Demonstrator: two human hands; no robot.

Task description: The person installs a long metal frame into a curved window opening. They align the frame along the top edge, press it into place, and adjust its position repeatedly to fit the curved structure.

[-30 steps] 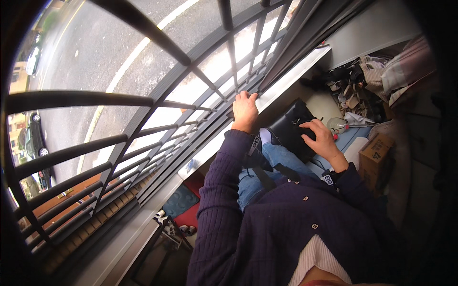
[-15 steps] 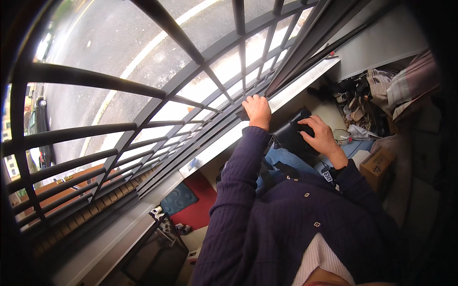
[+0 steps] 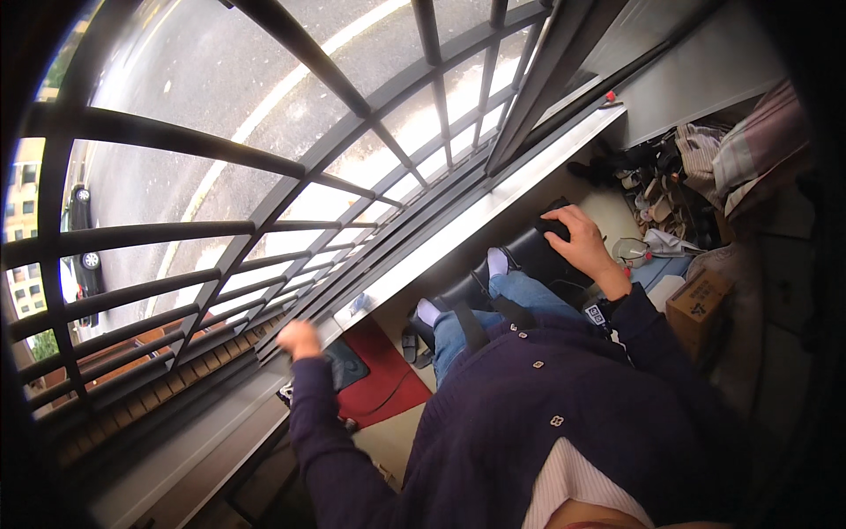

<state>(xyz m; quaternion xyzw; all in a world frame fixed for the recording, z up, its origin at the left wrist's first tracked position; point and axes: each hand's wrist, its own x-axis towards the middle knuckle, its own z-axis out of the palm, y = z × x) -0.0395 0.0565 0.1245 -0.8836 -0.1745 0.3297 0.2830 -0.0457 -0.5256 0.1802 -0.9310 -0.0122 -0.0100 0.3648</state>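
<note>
My left hand [image 3: 300,339] is smeared by motion at the near left end of the grey window track [image 3: 414,260]. Its fingers look curled, and whatever lies under them is hidden. On the right, my right hand [image 3: 582,249] rests with bent fingers and thumb around the upper edge of a black padded chair [image 3: 527,256]. My feet in light socks stand on the black seat. Beside the track runs a white sill [image 3: 493,207]. A dark-framed sliding window [image 3: 533,97] stands at the sill's far end.
Dark metal bars [image 3: 238,238] curve outside the window, above a road with parked cars. A cardboard box [image 3: 698,301] and piled clothes and bags are at right. Below the sill lie a red mat [image 3: 388,379] and dark slippers [image 3: 410,346].
My left hand has swept along the track from its middle to the near left end; a dark thing showed under it before. My right hand stays about where it was.
</note>
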